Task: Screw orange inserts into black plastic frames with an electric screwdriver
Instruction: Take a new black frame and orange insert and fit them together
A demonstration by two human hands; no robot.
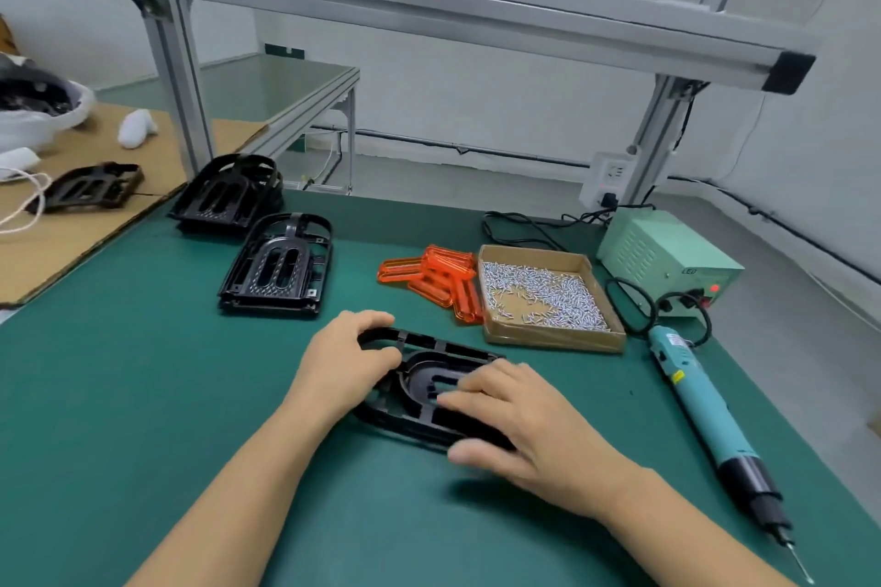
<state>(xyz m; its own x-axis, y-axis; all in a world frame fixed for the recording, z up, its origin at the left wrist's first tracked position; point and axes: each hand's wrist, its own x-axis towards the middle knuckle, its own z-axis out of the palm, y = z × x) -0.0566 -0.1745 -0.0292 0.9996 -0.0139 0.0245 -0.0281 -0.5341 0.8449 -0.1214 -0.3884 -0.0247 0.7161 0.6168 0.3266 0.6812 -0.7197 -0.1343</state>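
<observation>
Cardboard box (553, 338) holds many small silver screws (538, 296). Orange inserts (436, 281) piled just beside box, on its left. Black frame (429, 388) lies flat on green worktop (143, 396), partly hidden under both hands. Left hand (345, 362) grips frame's far corner, fingers curled. Right hand (519, 419) rests on frame, fingers straight, slightly blurred. Screwdriver (705, 419) lies at right, untouched.

Frame under both hands (429, 396) sits front-centre on counter (143, 396). Two frame stacks (276, 267) behind-left. Inserts (434, 281) behind-centre, touching screw box (548, 296) on their right. Power unit (667, 257) right of box, screwdriver (705, 415) lying in front of it.
</observation>
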